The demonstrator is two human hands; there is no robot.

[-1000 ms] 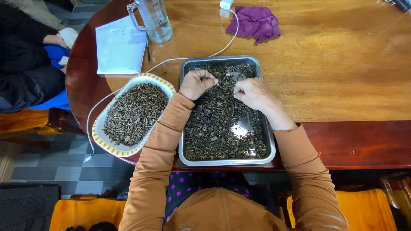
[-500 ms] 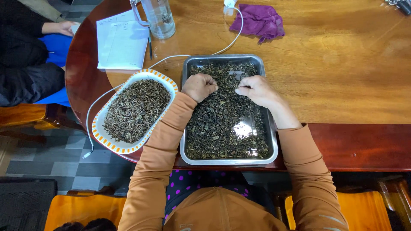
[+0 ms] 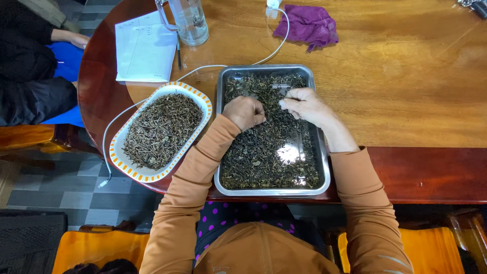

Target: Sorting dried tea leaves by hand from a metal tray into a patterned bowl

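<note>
Head view: both hands worked inside the metal tray (image 3: 321,152).
Left hand (image 3: 245,112): grip curled shut, knuckles on the dried leaves (image 3: 258,152); it had slid down-right into the pile.
Right hand (image 3: 306,105): fingertips pinched together on leaves, barely moved.
Beside: patterned dish (image 3: 122,152) of stems on the table (image 3: 395,76).

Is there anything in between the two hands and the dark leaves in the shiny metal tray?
Nothing visible. The left hand, curled into a loose fist, and the right hand both rest right on the dark leaves inside the metal tray. The oval dish of paler bits sits off to the left, apart from them.
</note>
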